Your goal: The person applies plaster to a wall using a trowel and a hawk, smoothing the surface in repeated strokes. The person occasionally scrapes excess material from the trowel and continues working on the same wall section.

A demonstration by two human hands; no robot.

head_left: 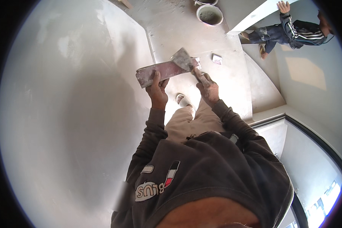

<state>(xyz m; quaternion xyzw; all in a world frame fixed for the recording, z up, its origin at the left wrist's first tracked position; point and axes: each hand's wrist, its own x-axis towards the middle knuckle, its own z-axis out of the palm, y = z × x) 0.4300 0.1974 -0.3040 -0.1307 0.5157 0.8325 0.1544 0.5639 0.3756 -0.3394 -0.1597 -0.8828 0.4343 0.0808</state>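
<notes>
Taking twelve as straight ahead of the worker, I see the left hand [158, 91] gripping a long, plaster-smeared reddish block [168, 70], thumb along its near face and fingers beneath. The block stretches from the hand toward two o'clock, its left end just past the thumb at eleven, held up above the floor [171, 38].

The right hand [209, 91] is closed round the handle of a scraper [182, 59], whose broad blade points to eleven o'clock and crosses the block's right end, hiding part of it; I can't tell how firmly the two meet.

A small pale chunk [217, 59] lies on the floor just past twelve from the right hand. Farther off at twelve stands a bucket [209, 16] with grey stuff inside, and behind it a second bucket, cut off by the edge of view. At two o'clock a co-worker [292, 33] has one hand against a white panel [260, 17]. The plastered wall [38, 95] rises close by at nine, and a dark window frame bends away at four.

My count: one block, one scraper, one chunk, two buckets, one co-worker.
</notes>
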